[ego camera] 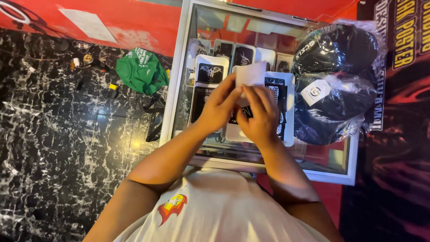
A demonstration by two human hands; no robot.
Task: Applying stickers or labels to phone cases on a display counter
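White and thin, a small sheet of paper or card [251, 74] stands up between the two hands over the middle of a glass-topped display counter [179, 89]. The left hand [219, 107] pinches its left side, fingers curled close with the thumb pressed toward the sheet. The right hand [260, 116] meets it from the right, its fingers bunched narrow on the lower edge, so that both hands grip the same piece, seemingly to keep it flat and steady while it is worked. Whether it is being folded, peeled or only held, I cannot tell.

Just beneath the hands lies a white-edged card with black print [284, 107], flat on the glass and partly hidden by the right hand. Farther off, under the glass, a row of small black-and-white printed items [210, 71] sits as stock on show, faces up toward the viewer. On the right end of the counter rests a pile of dark garments in clear plastic bags [336, 85], one with a round white tag, kept off to the side of the hands.

On the left, well apart on the black marbled floor [53, 134], a crumpled green bag [141, 69] lies near a red wall [112, 22].
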